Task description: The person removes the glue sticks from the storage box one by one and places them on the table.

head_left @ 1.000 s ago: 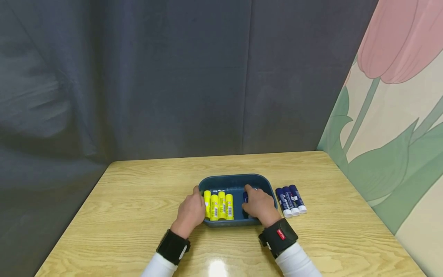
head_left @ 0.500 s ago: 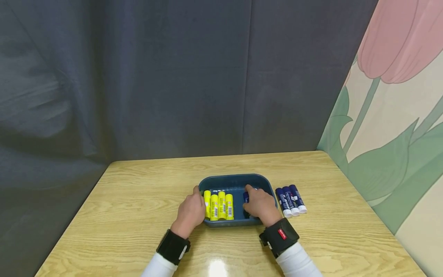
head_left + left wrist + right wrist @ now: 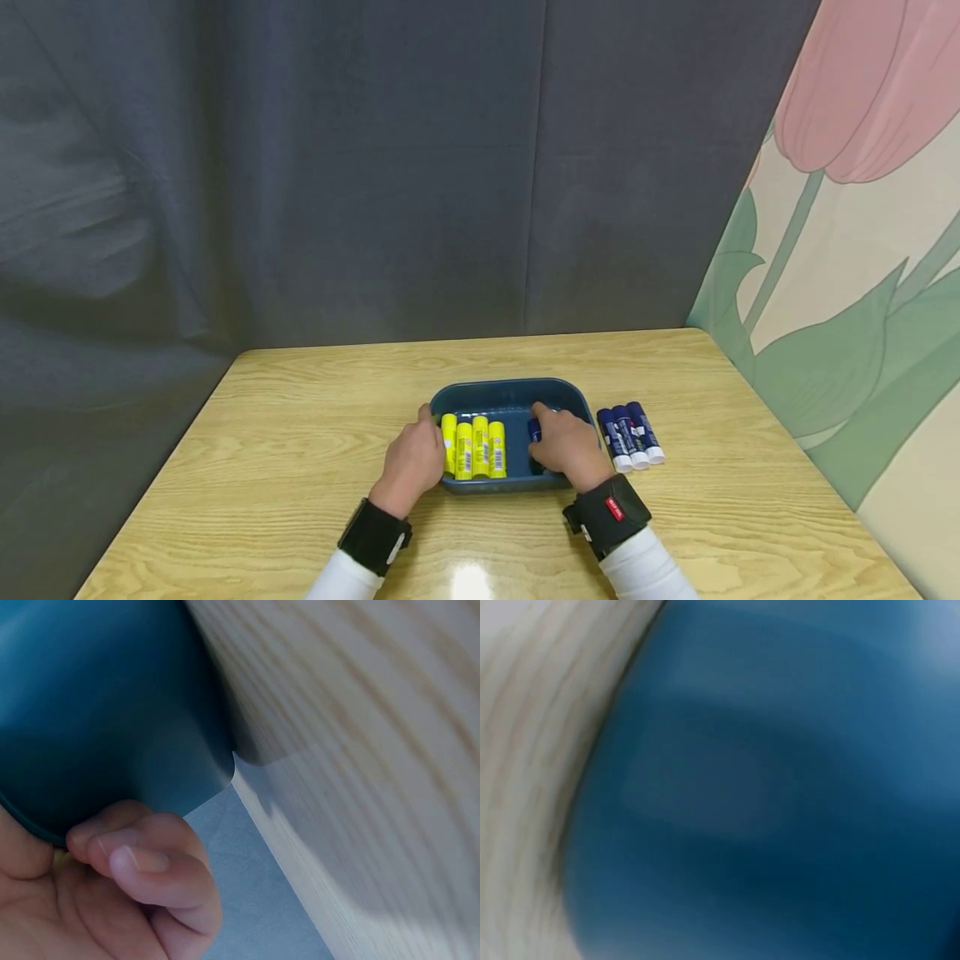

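Note:
A dark blue tray (image 3: 517,485) rests on the table. My left hand (image 3: 412,458) grips its left rim, and the left wrist view has the curled fingers (image 3: 161,862) against the tray wall (image 3: 112,712). Several yellow glue sticks (image 3: 480,446) lie side by side in the tray's left part. My right hand (image 3: 567,446) reaches into the right part and holds a dark blue glue stick (image 3: 534,430), mostly hidden under the fingers. Only the blurred outer tray wall (image 3: 765,787) fills the right wrist view; no fingers show there.
Right of the tray, three dark blue glue sticks with white ends (image 3: 630,436) lie in a row on the wooden table (image 3: 315,433). A dark grey curtain (image 3: 390,183) hangs behind the table. A wall with painted tulips (image 3: 840,350) borders the right side.
My right hand has shifted very slightly to the right within the tray, along with the dark blue glue stick. The left hand and the tray stay in place.

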